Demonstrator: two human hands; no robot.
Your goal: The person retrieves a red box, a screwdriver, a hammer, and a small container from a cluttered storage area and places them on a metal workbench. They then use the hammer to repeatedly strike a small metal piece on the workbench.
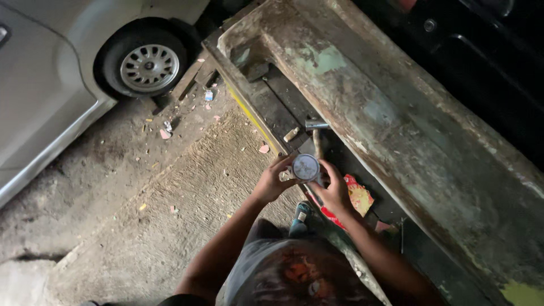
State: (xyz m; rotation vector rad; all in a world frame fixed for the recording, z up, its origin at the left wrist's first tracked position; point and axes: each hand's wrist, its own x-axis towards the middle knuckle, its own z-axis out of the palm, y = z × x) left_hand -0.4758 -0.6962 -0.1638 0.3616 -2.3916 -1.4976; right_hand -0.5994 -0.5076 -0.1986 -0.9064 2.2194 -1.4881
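Both of my hands hold a small round silvery tin (306,167) with a flat lid, seen from above. My left hand (273,181) grips its left side. My right hand (335,190) wraps its right side, fingers curled over the rim. Just beyond the tin a hammer (315,129) with a wooden handle lies on a dark low shelf (272,107). A red and yellow packet (357,198) lies under my right hand.
A long worn concrete slab (396,119) runs diagonally on the right. A silver car with a wheel (148,67) stands at the upper left. The rough concrete floor (170,204) carries scattered scraps and debris. My foot (299,218) rests near the shelf edge.
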